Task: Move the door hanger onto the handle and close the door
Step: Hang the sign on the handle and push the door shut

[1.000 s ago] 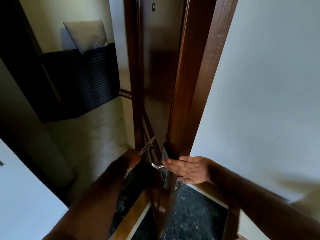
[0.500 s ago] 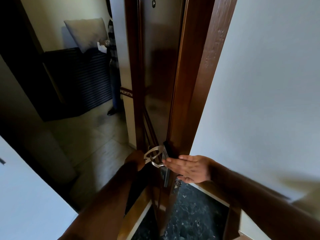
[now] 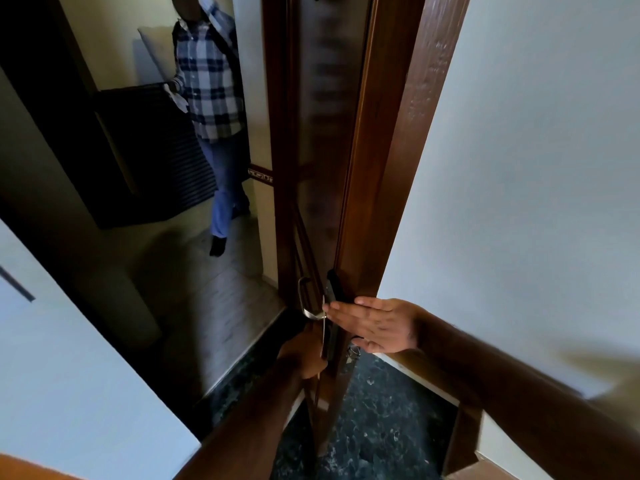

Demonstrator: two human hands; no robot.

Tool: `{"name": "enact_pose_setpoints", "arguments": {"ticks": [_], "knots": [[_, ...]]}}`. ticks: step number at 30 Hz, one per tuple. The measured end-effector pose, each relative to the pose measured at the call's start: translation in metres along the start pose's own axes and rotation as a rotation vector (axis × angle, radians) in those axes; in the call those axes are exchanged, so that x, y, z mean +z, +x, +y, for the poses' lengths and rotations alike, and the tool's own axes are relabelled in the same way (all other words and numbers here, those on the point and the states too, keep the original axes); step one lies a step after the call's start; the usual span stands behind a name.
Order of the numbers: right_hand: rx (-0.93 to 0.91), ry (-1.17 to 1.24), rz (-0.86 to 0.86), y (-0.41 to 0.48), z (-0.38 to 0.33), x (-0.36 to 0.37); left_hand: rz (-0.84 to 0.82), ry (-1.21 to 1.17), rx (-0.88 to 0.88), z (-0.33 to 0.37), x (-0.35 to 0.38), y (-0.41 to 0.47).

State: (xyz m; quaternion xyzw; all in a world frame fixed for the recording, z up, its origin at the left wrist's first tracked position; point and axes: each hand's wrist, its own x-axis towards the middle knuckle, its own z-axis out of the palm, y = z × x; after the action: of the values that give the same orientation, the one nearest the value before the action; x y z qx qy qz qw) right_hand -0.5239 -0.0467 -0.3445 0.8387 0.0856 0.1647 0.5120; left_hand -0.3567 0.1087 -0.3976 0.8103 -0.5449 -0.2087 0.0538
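Note:
The dark brown door (image 3: 329, 133) stands ajar and I see it nearly edge-on. Its silver handle (image 3: 304, 299) sticks out on the left face. The door hanger (image 3: 323, 323) shows only as a thin pale strip dropping from the handle. My left hand (image 3: 301, 355) sits just below the handle, fingers closed around the hanger's lower part. My right hand (image 3: 377, 325) lies flat and open on the other side of the door, fingertips at the black lock plate (image 3: 332, 292) on the door's edge.
The brown door frame (image 3: 398, 168) and a white wall (image 3: 536, 168) fill the right. Beyond the doorway a person in a plaid shirt (image 3: 211, 98) walks beside a dark cabinet (image 3: 156, 150). Dark marble floor (image 3: 381, 410) lies under my arms.
My left hand brought the hanger up to the handle, looped it over, then dropped lower, and the hanger now hangs edge-on. A person has walked into view in the room. My right hand stayed put.

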Motion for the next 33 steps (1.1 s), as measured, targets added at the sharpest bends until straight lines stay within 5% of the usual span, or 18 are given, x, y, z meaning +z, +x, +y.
{"name": "enact_pose_setpoints", "arguments": {"ticks": [4, 7, 12, 18, 23, 28, 33], "knots": [[-0.005, 0.057, 0.026, 0.008, -0.001, -0.001, -0.077, -0.093, 0.023, -0.024, -0.011, -0.005], [-0.005, 0.099, 0.055, 0.017, -0.003, -0.006, 0.040, -0.179, -0.052, -0.051, -0.040, -0.013], [-0.012, 0.119, 0.094, 0.036, -0.007, -0.017, 0.487, -0.399, 0.002, -0.050, -0.121, -0.035], [-0.041, 0.117, 0.139, 0.067, -0.015, -0.029, 1.194, -0.459, 0.447, 0.003, -0.223, -0.084], [-0.034, 0.168, 0.184, 0.103, -0.024, -0.039, 1.525, -0.024, 0.719, 0.037, -0.280, -0.120], [-0.077, 0.191, 0.178, 0.149, -0.035, -0.050, 1.429, 0.484, 0.704, 0.033, -0.286, -0.126], [-0.184, 0.167, 0.189, 0.183, -0.041, -0.057, 1.358, 0.812, 0.434, -0.010, -0.285, -0.117]]}}
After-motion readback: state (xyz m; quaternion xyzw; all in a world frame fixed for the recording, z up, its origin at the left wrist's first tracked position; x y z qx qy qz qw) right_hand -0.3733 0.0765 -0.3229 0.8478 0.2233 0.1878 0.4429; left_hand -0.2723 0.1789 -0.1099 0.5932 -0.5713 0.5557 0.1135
